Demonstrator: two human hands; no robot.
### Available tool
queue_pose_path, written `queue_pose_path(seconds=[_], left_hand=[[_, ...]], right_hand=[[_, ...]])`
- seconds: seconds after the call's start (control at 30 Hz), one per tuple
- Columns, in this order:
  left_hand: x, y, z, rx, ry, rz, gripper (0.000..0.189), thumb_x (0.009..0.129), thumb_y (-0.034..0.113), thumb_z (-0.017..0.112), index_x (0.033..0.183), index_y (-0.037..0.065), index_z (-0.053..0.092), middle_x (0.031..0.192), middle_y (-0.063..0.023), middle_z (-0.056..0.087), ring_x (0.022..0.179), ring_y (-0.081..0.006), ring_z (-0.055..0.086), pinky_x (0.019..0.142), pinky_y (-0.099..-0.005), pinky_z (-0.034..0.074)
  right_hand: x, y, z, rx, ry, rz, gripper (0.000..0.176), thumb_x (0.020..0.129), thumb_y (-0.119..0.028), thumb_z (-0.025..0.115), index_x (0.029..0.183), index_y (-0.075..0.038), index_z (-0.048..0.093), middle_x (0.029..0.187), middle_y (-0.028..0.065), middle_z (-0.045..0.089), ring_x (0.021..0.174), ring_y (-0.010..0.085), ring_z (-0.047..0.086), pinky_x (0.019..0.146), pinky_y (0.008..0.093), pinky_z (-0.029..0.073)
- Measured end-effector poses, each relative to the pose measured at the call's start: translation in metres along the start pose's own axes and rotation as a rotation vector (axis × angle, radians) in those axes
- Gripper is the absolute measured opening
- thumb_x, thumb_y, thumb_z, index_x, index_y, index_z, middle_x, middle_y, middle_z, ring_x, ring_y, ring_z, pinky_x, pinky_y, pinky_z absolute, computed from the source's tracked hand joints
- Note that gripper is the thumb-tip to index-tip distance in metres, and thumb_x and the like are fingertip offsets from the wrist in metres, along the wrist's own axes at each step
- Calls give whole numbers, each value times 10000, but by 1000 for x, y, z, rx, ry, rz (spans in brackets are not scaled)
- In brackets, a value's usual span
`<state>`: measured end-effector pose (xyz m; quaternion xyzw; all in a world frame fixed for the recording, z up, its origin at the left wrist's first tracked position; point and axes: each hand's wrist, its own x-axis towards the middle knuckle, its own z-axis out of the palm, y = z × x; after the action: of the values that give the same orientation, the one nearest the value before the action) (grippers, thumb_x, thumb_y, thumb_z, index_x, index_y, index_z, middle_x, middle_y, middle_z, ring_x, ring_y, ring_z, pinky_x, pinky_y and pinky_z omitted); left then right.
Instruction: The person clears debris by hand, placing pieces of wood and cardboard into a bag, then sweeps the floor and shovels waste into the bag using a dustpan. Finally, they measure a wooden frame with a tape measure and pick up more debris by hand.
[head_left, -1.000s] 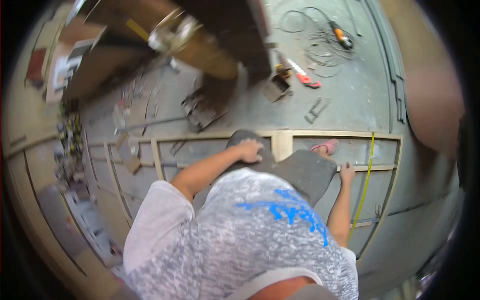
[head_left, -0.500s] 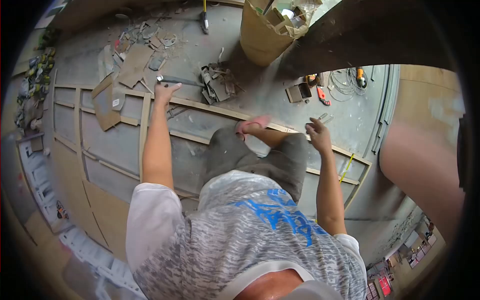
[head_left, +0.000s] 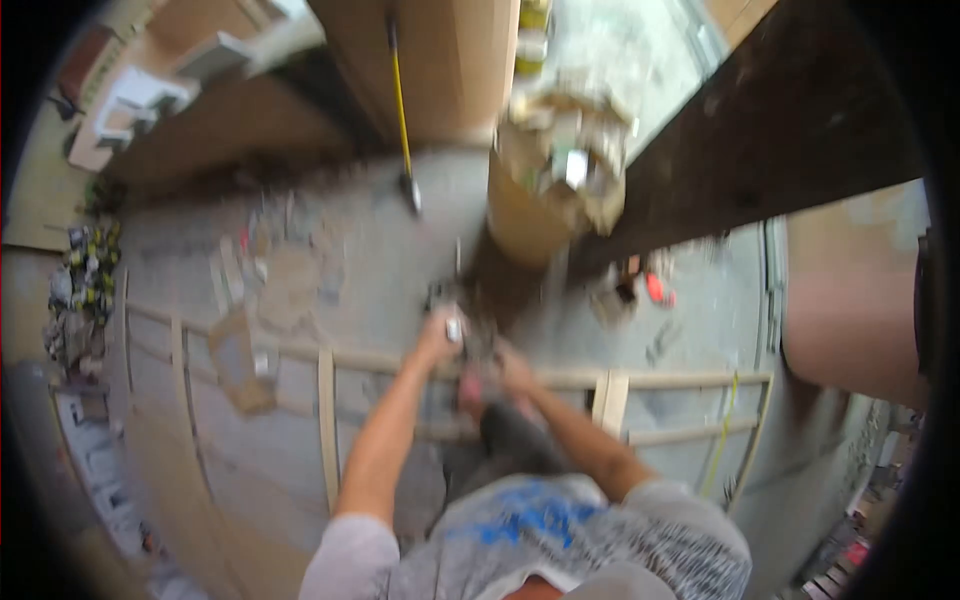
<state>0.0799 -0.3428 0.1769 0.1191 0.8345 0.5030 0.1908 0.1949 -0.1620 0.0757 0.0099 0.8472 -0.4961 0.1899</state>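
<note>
My left hand is closed around a tool with a pale, squarish end; the rest of the tool is blurred. To its right, my right hand reaches down near a dark, blurred heap of scraps. Motion smears its fingers, so any grip is unclear. Both hands are over the top rail of a wooden frame lying on the floor. A pink shoe shows between my arms.
A brown sack of scraps stands ahead, beside a thick dark beam. Left of it is a yellow-handled tool. Cardboard pieces lie at left. An open box and a red tool lie at right.
My left hand has moved right with its tool, and my right hand has swung left, so they are now close together. The view has tilted forward, showing more beyond the sack.
</note>
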Motion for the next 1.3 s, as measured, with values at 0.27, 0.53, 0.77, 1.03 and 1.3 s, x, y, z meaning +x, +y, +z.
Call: queue_pose_path(seconds=[0.27, 0.53, 0.77, 1.03, 1.3], left_hand=[[1, 29, -30, 87, -83, 141, 73, 627, -7, 584, 677, 44, 600, 699, -117, 620, 693, -246, 623, 627, -328, 480], [-10, 108, -7, 71, -112, 315, 101, 607, 22, 585, 708, 26, 585, 705, -148, 598, 690, -296, 605, 625, -341, 474], [-28, 100, 6, -12, -11, 357, 104, 623, 48, 598, 727, 50, 594, 726, -126, 596, 743, -304, 587, 673, -374, 458], [-49, 134, 49, 3, 167, 115, 150, 637, 130, 590, 768, 76, 541, 797, -111, 582, 837, -318, 551, 757, -591, 319], [-74, 248, 36, 46, 379, 284, 187, 584, 43, 593, 763, 60, 539, 714, -108, 562, 687, -318, 551, 622, -394, 421]], right_hand=[[36, -67, 36, 93, 22, 32, 767, 658, -262, 691, 1255, 1, 287, 1114, 239, 514, 1042, 361, 505, 869, 397, 410], [43, -77, 30, 68, 87, -24, 605, 677, -230, 676, 1157, 3, 390, 1093, 208, 510, 1034, 337, 484, 868, 381, 395], [40, -77, 30, 77, 125, -52, 485, 708, -208, 649, 1088, -10, 421, 1028, 166, 509, 983, 289, 479, 846, 352, 387], [-11, -90, -10, 188, 106, -38, 348, 743, -182, 618, 1009, -25, 456, 954, 117, 509, 924, 233, 472, 822, 320, 378], [-58, -131, -77, 294, 198, -32, 214, 779, -156, 587, 930, -40, 491, 879, 69, 509, 866, 178, 466, 797, 287, 369]])
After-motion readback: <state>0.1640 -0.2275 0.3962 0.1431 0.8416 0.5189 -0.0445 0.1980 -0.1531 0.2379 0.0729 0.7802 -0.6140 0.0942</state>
